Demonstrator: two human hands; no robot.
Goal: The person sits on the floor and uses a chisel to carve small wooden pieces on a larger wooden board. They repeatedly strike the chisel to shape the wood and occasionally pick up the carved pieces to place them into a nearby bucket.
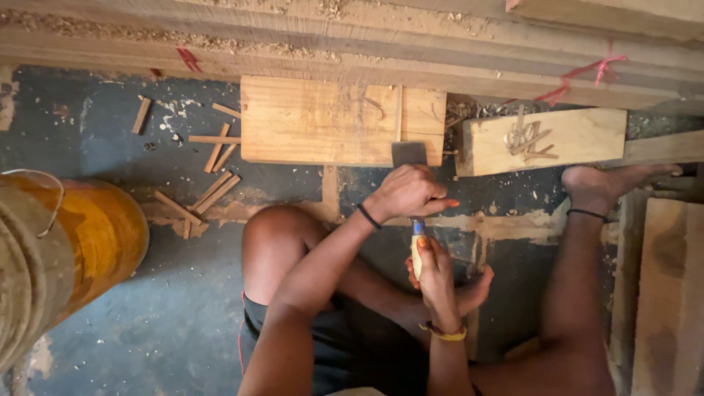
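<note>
- Chisel (412, 191) work is in hand at the middle of the view: a wide steel blade rests with its edge on the front edge of a pale wooden board (323, 121) lying on the dark floor (110, 308).
- At far left lies a big orange drum (81, 242) on its side, well apart from the work.
- Between the drum and the board, short wooden offcuts (213, 169) lie scattered on the floor.
- On the board, pencil lines run across the right part, near the blade; no deep cut shows there, so the chiselling seems to be at an early stage, with most of the marked wood left.
- Just below the board, the left hand (407, 192) is closed around the chisel just under the blade, fingers curled tight over it.
- Lower down, the right hand (435, 275) is wrapped around the yellowish handle with its blue band, fingers pressed together on it.
- To the right, a second wooden block (543, 141) carries a small heap of curled shavings (528, 138).
- Further right, a bare foot (609, 183) rests against that block, beside more planks (667, 293).
- Along the top, long beams (367, 37) dusted with sawdust run across the view.
</note>
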